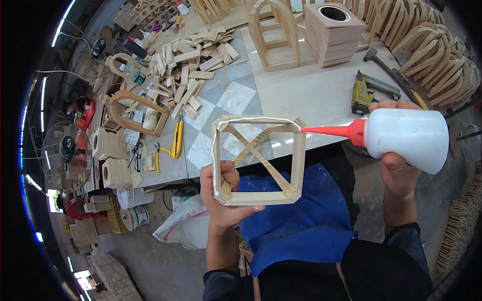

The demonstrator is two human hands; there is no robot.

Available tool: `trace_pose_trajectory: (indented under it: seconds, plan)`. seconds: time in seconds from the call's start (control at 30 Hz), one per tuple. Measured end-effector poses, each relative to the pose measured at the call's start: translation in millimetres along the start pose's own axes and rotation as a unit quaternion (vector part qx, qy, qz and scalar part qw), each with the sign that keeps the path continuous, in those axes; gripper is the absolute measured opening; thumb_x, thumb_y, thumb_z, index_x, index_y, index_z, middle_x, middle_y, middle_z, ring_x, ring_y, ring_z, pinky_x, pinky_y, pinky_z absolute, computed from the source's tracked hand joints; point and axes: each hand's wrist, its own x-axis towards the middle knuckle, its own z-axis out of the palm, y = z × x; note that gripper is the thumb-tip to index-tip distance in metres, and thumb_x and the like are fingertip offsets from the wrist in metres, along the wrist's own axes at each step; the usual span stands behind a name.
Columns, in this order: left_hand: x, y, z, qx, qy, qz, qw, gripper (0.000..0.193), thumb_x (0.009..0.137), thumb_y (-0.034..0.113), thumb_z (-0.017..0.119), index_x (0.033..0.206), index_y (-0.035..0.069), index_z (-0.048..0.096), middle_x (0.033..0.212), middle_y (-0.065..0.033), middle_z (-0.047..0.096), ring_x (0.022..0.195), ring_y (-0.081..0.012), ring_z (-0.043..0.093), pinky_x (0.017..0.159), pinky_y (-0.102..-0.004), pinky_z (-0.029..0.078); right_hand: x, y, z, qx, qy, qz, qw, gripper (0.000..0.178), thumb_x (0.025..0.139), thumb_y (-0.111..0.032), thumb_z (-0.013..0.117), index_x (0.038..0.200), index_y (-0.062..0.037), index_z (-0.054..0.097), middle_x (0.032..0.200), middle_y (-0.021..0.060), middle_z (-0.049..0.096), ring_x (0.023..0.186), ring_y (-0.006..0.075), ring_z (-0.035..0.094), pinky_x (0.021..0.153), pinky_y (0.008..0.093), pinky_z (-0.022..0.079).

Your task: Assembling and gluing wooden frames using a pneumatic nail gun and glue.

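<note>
My left hand point(221, 193) is closed on the lower left corner of a small wooden frame point(261, 198), which has cut corners and crossed slats inside. A line of white glue point(251, 119) runs up its left side and along the top edge. My right hand point(399, 168) grips a white squeeze bottle point(406, 138) with a red cap, tipped on its side. Its long red nozzle point(326, 131) points left, the tip at the frame's upper right corner, where the glue line ends. The fingers behind the bottle are partly hidden.
On the table point(311, 95) lie a nail gun point(364, 95), a hammer point(396, 75), a yellow cutter point(177, 138) and a pile of wooden pieces point(188, 65). An arched wooden frame point(273, 37) stands beside stacked square boards point(334, 42). Curved wooden parts point(437, 50) are heaped at the far right.
</note>
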Motion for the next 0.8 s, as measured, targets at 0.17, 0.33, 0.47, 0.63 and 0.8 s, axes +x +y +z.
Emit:
trace_pose_trajectory:
  seconds: [0.17, 0.33, 0.47, 0.63, 0.8]
  plan:
    - [-1.2, 0.5, 1.4, 0.002, 0.012, -0.004, 1.000, 0.098, 0.056, 0.026, 0.107, 0.132, 0.002, 0.050, 0.074, 0.0074, 0.041, 0.064, -0.0064, 0.036, 0.061, -0.0201, 0.031, -2.7, 0.2, -3.9, -0.014, -0.015, 0.003, 1.000, 0.091, 0.082, -0.051, 0.089, 0.148, -0.0041, 0.048, 0.134, 0.0183, 0.062, 0.124, 0.0372, 0.062, 0.107, 0.0512, 0.049]
    - [-0.6, 0.3, 2.3, -0.002, 0.019, 0.002, 1.000, 0.098, 0.057, 0.028, 0.107, 0.133, 0.001, 0.050, 0.074, 0.0072, 0.041, 0.064, -0.0069, 0.037, 0.061, -0.0206, 0.031, -7.6, 5.1, -7.7, -0.007, -0.030, -0.031, 0.999, 0.090, 0.082, -0.051, 0.089, 0.147, -0.0044, 0.048, 0.133, 0.0183, 0.062, 0.124, 0.0367, 0.063, 0.107, 0.0504, 0.049]
    - [-0.7, 0.8, 2.1, 0.006, 0.027, -0.004, 1.000, 0.098, 0.058, 0.030, 0.106, 0.133, 0.001, 0.050, 0.073, 0.0070, 0.041, 0.064, -0.0072, 0.037, 0.062, -0.0211, 0.031, -8.4, 1.9, -4.8, 0.019, -0.049, -0.032, 0.998, 0.090, 0.082, -0.052, 0.089, 0.146, -0.0045, 0.048, 0.132, 0.0174, 0.063, 0.123, 0.0354, 0.064, 0.107, 0.0490, 0.050]
    - [-0.9, 1.0, 3.0, 0.012, 0.029, -0.001, 1.000, 0.097, 0.058, 0.031, 0.106, 0.132, 0.001, 0.051, 0.073, 0.0069, 0.041, 0.064, -0.0073, 0.037, 0.063, -0.0214, 0.032, -13.4, 3.4, -12.0, 0.000, -0.081, -0.033, 0.996, 0.092, 0.081, -0.054, 0.090, 0.145, -0.0049, 0.048, 0.129, 0.0164, 0.065, 0.123, 0.0339, 0.064, 0.107, 0.0480, 0.050]
    - [2.0, 3.8, 5.2, 0.018, 0.030, -0.004, 0.999, 0.098, 0.058, 0.031, 0.106, 0.132, 0.001, 0.051, 0.073, 0.0067, 0.041, 0.064, -0.0074, 0.037, 0.063, -0.0215, 0.032, -9.7, 1.1, -10.2, 0.017, -0.084, -0.061, 0.994, 0.093, 0.071, -0.040, 0.099, 0.141, -0.0055, 0.049, 0.120, 0.0193, 0.072, 0.110, 0.0337, 0.073, 0.101, 0.0466, 0.060]
